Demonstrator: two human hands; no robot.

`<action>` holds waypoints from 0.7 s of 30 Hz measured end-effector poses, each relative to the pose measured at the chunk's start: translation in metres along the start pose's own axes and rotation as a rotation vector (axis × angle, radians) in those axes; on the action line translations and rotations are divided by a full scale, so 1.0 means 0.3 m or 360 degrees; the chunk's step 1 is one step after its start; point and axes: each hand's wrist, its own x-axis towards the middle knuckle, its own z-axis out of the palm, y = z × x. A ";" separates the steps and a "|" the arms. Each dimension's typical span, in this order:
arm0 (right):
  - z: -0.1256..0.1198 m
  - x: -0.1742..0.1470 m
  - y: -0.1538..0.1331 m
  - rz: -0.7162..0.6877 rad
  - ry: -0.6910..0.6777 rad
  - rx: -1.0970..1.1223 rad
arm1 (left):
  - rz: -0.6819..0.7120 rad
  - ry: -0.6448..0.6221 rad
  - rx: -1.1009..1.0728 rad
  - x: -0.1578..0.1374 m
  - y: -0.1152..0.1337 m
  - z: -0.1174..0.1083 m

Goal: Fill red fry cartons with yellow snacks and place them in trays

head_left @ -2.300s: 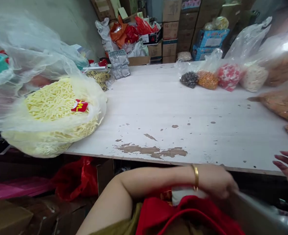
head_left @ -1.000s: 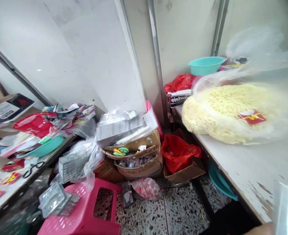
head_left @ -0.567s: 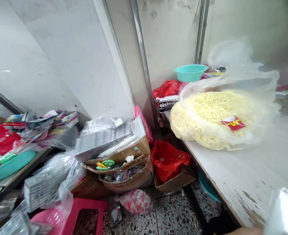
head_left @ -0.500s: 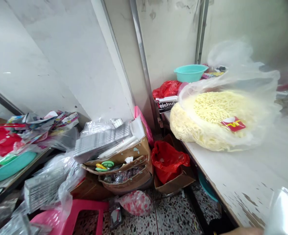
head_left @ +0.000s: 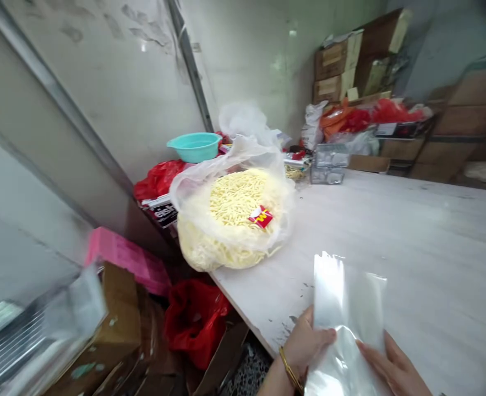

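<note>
A stack of clear plastic bags [head_left: 348, 308] is held upright over the near part of the table. My left hand [head_left: 306, 341], with a gold bangle at the wrist, grips its left edge, thumb on the front. On the right edge, my right hand [head_left: 391, 363] closes round the plastic, thumb also in front. Beyond them a large translucent bag [head_left: 185, 190] stands open at the table's left edge, full of pale yellow strands [head_left: 238, 192]. A small red packet [head_left: 261, 216] with a yellow mark lies on top of the strands. Neither hand touches that bag.
The white table [head_left: 411, 231] reaches right. Behind the large bag are a turquoise basin [head_left: 195, 147] and red plastic [head_left: 158, 179]. Clear boxes [head_left: 329, 163] stand at the back, cartons [head_left: 337, 66] beyond. Down left are a cardboard box [head_left: 119, 319] and a red bag [head_left: 197, 324].
The view has swung right toward the table. Both hands now show with the clear plastic bags; before, only a bit of a hand and the plastic showed at the lower right.
</note>
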 end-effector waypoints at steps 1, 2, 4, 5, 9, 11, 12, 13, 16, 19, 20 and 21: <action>0.007 0.032 -0.024 0.0009 -0.0008 0.0081 | 0.0002 -0.0020 0.0039 0.036 0.025 0.008; 0.012 0.064 -0.047 0.0008 -0.0013 0.0128 | 0.0002 -0.0022 0.0068 0.075 0.047 0.013; 0.007 0.123 -0.092 -0.0017 -0.0067 0.0181 | -0.0003 0.0000 0.0116 0.167 0.075 0.019; -0.003 0.152 -0.114 -0.0043 -0.0104 0.0202 | 0.0002 0.0034 0.0138 0.221 0.084 0.020; -0.065 0.299 -0.212 -0.0108 -0.0221 0.0191 | 0.0027 0.0123 0.0248 0.473 0.109 0.031; -0.088 0.405 -0.270 -0.0174 -0.0235 0.0141 | 0.0051 0.0074 0.0316 0.605 0.139 0.046; -0.092 0.468 -0.298 -0.0226 -0.0235 0.0120 | 0.0074 0.0047 0.0369 0.668 0.164 0.054; -0.090 0.539 -0.325 -0.0280 -0.0222 0.0109 | 0.0112 0.0059 0.0460 0.728 0.195 0.060; -0.054 0.780 -0.387 -0.0440 -0.0154 0.0091 | 0.0253 0.0329 0.0849 0.873 0.314 0.058; 0.020 1.019 -0.420 -0.0540 -0.0135 0.0022 | 0.0473 0.0622 0.1141 0.922 0.418 0.025; 0.051 1.088 -0.424 -0.0554 -0.0141 0.0000 | 0.0593 0.0648 0.1235 0.911 0.438 0.012; 0.083 1.147 -0.425 -0.0565 -0.0151 -0.0017 | 0.0737 0.0650 0.1369 0.886 0.449 0.000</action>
